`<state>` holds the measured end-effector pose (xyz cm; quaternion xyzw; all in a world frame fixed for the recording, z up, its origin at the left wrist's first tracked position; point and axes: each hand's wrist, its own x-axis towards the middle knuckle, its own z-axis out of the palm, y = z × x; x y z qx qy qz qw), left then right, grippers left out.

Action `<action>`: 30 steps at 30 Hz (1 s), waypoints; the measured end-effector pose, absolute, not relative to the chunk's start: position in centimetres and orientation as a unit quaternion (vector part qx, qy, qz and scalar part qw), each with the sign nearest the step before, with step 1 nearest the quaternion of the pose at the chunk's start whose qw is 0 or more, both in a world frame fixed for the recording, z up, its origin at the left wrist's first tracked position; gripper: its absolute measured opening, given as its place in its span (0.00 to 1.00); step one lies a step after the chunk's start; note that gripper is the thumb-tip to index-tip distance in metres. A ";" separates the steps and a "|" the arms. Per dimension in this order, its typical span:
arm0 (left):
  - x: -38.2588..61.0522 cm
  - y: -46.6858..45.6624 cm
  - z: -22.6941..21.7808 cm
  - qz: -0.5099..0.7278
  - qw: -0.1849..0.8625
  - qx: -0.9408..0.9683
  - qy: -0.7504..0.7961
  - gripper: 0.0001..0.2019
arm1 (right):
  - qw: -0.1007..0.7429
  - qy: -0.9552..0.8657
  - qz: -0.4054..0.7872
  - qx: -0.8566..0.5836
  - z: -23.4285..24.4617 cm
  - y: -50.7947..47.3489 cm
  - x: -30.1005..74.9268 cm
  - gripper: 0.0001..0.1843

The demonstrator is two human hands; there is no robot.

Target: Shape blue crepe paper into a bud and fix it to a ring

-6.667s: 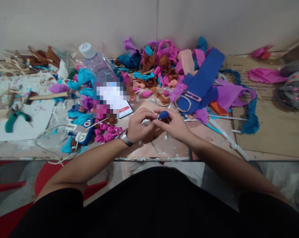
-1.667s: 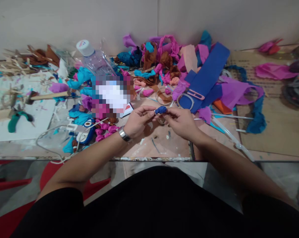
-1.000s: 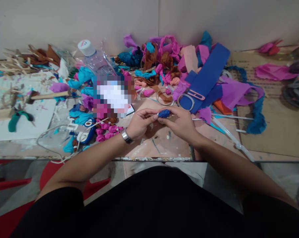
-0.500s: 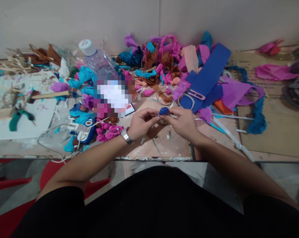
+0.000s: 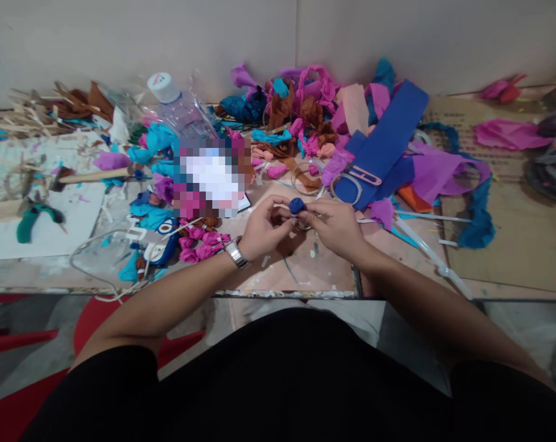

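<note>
A small dark-blue crepe paper bud [image 5: 297,205] is pinched between my two hands above the table. My left hand [image 5: 265,230], with a metal watch at the wrist, grips its lower left side with thumb and fingers. From the other side, my right hand [image 5: 336,228] closes its fingertips on the bud's base. A pale round thing, partly hidden, lies under the fingers. Just beyond my right hand are a ring-shaped tape roll [image 5: 346,189], pink thread snips [image 5: 366,176] and a wide blue crepe paper strip [image 5: 391,135].
Pink paper buds [image 5: 204,239] lie left of my hands, near a blue glue gun [image 5: 164,242] with its cord. Farther back stand a plastic bottle [image 5: 180,110] and a blurred phone. Green-handled pliers [image 5: 38,218] and a hammer [image 5: 93,176] lie left; cardboard [image 5: 512,245] lies right.
The blue bud has shifted slightly left and turned more upright between my fingers. My right hand has moved a little left with it; the things on the table stay put.
</note>
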<state>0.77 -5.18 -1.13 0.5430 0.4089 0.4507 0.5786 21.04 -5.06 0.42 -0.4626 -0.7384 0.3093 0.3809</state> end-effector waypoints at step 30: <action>0.9 -4.6 -0.7 0.441 0.611 0.492 0.436 0.29 | 0.331 -0.805 0.229 -0.436 0.6 -5.8 21.2 0.17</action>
